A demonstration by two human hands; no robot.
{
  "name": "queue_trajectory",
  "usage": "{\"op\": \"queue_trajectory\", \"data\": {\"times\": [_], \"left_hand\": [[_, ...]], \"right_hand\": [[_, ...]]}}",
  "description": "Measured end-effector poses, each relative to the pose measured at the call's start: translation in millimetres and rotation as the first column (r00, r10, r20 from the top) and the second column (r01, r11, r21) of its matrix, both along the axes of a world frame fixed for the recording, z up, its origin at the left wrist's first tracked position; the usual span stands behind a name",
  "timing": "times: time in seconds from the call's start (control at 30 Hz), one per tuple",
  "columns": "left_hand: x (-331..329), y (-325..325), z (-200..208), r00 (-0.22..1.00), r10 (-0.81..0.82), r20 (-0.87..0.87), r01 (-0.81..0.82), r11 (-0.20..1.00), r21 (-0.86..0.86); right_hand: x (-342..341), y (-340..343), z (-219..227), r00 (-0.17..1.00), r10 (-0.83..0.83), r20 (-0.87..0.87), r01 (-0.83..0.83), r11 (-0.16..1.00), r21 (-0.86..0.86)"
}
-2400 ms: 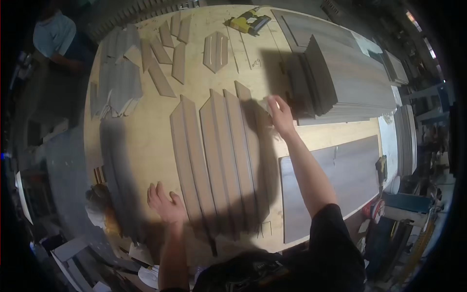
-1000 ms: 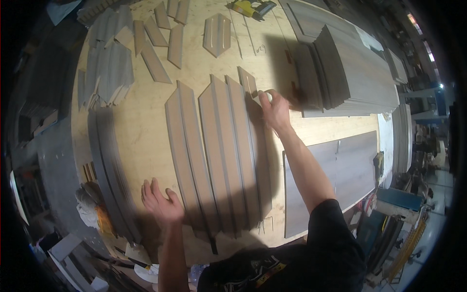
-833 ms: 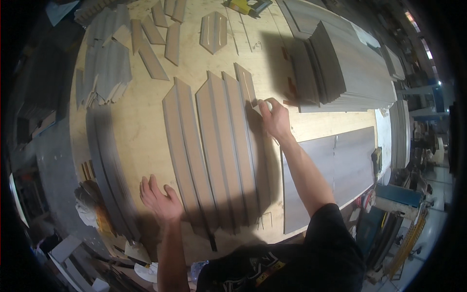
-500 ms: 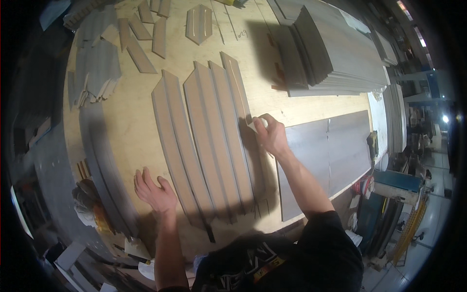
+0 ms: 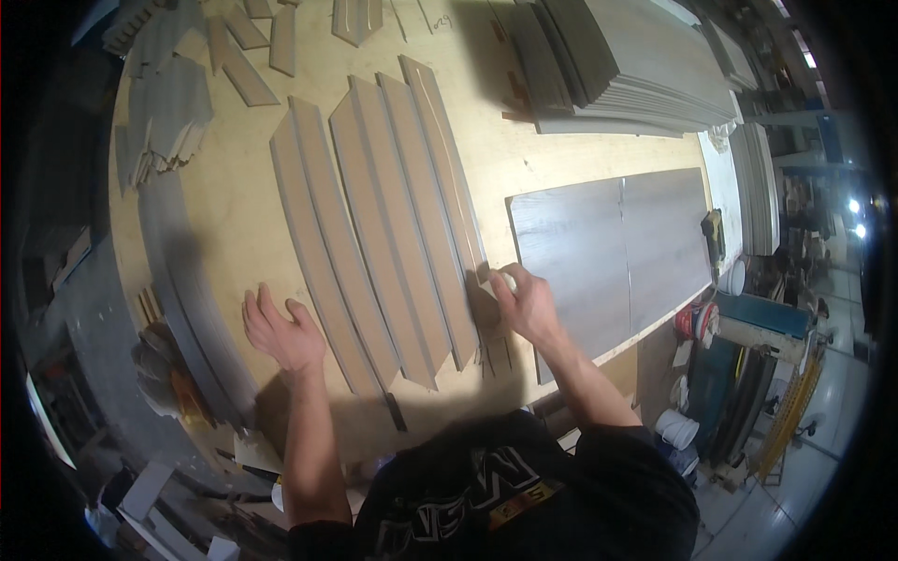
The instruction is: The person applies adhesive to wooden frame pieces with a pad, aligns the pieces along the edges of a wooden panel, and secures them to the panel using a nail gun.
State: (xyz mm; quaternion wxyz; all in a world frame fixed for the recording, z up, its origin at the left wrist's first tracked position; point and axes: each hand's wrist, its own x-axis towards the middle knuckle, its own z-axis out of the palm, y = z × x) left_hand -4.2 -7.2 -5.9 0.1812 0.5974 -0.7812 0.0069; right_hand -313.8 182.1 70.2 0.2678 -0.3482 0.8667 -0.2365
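Right hand [image 5: 528, 304] moved down rightmost tan slat [image 5: 442, 173], grasping white applicator [image 5: 507, 280], thin pale bead [image 5: 427, 92] above, left hand [image 5: 285, 332] spread free

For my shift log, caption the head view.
Right hand holding a small white object at the rightmost brown strip, which bears a pale line; left hand spread beside the leftmost strip.

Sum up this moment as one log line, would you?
right hand: holds small white object at rightmost strip | left hand: open, beside strips | rightmost strip: bears pale line
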Motion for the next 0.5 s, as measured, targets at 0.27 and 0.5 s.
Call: {"op": "queue_trajectory", "data": {"times": [0.27, 0.5], "left_hand": [[3, 2, -5, 1.0, 0.019, -0.001, -0.019, 1.0, 0.001], [5, 2, -6, 1.0, -0.008, 0.021, 0.009, 1.0, -0.029]], "right_hand": [[25, 43, 5, 0.999, -0.019, 0.049, 0.017, 0.999, 0.043], [33, 65, -1, 0.997, 0.058, -0.043, -0.056, 0.997, 0.046]]}}
